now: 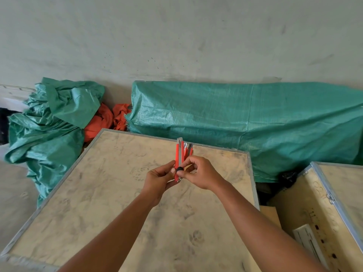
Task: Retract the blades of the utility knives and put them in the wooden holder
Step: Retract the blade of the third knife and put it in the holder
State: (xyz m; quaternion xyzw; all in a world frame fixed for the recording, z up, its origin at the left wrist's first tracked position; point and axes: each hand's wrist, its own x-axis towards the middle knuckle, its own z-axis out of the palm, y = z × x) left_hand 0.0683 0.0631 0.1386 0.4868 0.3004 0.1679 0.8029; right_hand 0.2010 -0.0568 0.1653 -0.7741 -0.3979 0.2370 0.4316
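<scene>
A red utility knife (179, 154) with a metal rail and a black slider knob stands nearly upright above the plywood crate top (121, 193). My left hand (160, 178) grips its lower end from the left. My right hand (198, 172) pinches the black knob with thumb and forefinger. Behind the first knife, more red utility knives (189, 149) stick up from my right hand's fingers. No extended blade shows at the tips. A wooden holder is not visible.
A second metal-edged plywood crate (322, 213) stands at the right, with a gap between the two. Green tarpaulin covers a long bundle (255, 122) behind the crate and a crumpled heap (49, 122) at the left. Orange cloth (106, 120) lies between them.
</scene>
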